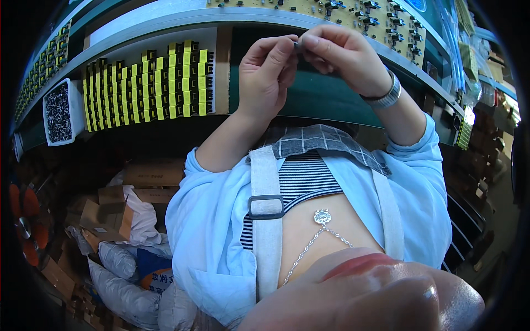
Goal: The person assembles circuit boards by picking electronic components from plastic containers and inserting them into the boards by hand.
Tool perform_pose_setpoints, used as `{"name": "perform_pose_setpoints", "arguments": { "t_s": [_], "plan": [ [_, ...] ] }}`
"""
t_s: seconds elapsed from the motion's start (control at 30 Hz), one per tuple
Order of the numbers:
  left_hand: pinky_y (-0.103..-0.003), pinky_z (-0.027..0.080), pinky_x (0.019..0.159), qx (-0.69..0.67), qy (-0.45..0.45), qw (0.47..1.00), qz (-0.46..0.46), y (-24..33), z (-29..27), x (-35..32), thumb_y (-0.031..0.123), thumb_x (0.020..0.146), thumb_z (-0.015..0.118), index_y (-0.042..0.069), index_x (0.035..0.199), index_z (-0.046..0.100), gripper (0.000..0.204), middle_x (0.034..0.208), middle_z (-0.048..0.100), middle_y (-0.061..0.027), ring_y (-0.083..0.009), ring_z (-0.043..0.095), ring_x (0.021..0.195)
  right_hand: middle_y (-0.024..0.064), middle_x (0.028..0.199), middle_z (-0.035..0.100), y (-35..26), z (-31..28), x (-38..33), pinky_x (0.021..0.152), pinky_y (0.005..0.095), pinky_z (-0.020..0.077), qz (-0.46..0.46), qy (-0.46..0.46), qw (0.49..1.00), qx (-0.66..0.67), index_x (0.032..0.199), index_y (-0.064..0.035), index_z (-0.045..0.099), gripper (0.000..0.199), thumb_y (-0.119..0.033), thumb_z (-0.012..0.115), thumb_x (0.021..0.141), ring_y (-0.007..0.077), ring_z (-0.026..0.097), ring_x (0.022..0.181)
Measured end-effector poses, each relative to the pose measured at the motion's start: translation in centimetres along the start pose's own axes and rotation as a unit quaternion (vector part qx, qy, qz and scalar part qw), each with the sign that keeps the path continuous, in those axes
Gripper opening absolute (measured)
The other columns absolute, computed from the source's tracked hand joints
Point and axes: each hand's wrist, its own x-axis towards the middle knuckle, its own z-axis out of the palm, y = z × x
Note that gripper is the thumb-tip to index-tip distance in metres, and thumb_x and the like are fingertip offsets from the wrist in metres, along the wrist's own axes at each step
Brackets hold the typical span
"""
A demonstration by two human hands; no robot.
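Observation:
My left hand (pixel 267 71) and my right hand (pixel 345 58) meet fingertip to fingertip over the dark green bench top (pixel 317 91). Both are closed in a pinch around a small dark piece (pixel 298 46); the fingers hide most of it, so its kind cannot be made out. Left of my left hand stand several rows of yellow-and-black block-shaped electronic components (pixel 157 88). Beyond the hands, a circuit board panel (pixel 381 27) carries several small dark parts.
A white plastic tub (pixel 69 88) full of small dark leaded parts sits at the bench's left end. A metal rail (pixel 243 16) runs along the far side. Another populated board (pixel 47 63) lies far left. Cardboard boxes (pixel 107 215) and grey bags (pixel 121 287) lie below on the left.

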Motion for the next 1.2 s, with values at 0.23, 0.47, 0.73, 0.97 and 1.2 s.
{"name": "perform_pose_setpoints", "arguments": {
  "t_s": [0.23, 0.47, 0.73, 0.97, 1.2],
  "plan": [
    [-0.018, 0.033, 0.049, -0.013, 0.009, 0.999, -0.029, 0.6, -0.5, -0.4, 0.016, 0.094, 0.066, 0.005, 0.109, 0.067, 0.019, 0.075, 0.06, 0.0001, -0.0034, 0.046, 0.057, 0.0004, 0.086, 0.064, 1.2, 0.7, 0.7, 0.066, 0.0197, 0.0472, -0.197, 0.08, 0.968, -0.133, 0.105, -0.002, 0.067, 0.023, -0.022, 0.068, 0.093, 0.0066, 0.058, 0.074],
    [-0.017, 0.045, 0.066, 0.168, -0.053, 0.981, 0.081, 1.9, -0.8, -0.6, 0.001, 0.082, 0.076, 0.004, 0.117, 0.069, 0.035, 0.083, 0.063, -0.0002, -0.0059, 0.057, 0.074, 0.0009, 0.082, 0.067, 0.3, -0.6, 0.8, 0.064, 0.019, 0.0463, 0.002, -0.085, 0.994, 0.074, 0.1, -0.0059, 0.071, 0.026, -0.031, 0.069, 0.092, 0.007, 0.06, 0.071],
    [-0.02, 0.033, 0.049, -0.054, 0.066, 0.996, -0.009, 2.0, 0.0, -0.5, 0.018, 0.092, 0.07, 0.005, 0.099, 0.071, 0.015, 0.068, 0.056, 0.0002, -0.005, 0.044, 0.054, 0.0044, 0.09, 0.069, 0.6, 1.3, 1.8, 0.062, 0.0297, 0.0531, -0.29, 0.091, 0.927, -0.218, 0.105, -0.0079, 0.071, 0.024, -0.02, 0.076, 0.084, 0.0143, 0.067, 0.076],
    [-0.021, 0.023, 0.043, -0.091, 0.079, 0.983, -0.14, 3.7, 0.2, -0.5, 0.036, 0.094, 0.065, 0.011, 0.078, 0.059, 0.03, 0.062, 0.05, 0.0041, -0.0042, 0.034, 0.046, 0.0089, 0.092, 0.067, -2.3, 0.7, 3.6, 0.061, 0.0309, 0.0526, -0.466, 0.018, 0.716, -0.52, 0.106, -0.0056, 0.071, 0.033, -0.006, 0.079, 0.074, 0.0228, 0.066, 0.074],
    [-0.017, 0.024, 0.045, -0.123, 0.144, 0.964, -0.189, 4.0, 0.5, 0.1, 0.044, 0.098, 0.057, 0.011, 0.108, 0.062, 0.035, 0.077, 0.05, 0.0056, -0.0028, 0.037, 0.056, 0.0078, 0.079, 0.066, -4.4, 1.0, 6.1, 0.058, 0.0306, 0.0507, -0.318, 0.039, 0.807, -0.496, 0.088, -0.0054, 0.072, 0.01, -0.01, 0.074, 0.079, 0.0207, 0.064, 0.065]
  ]
}}
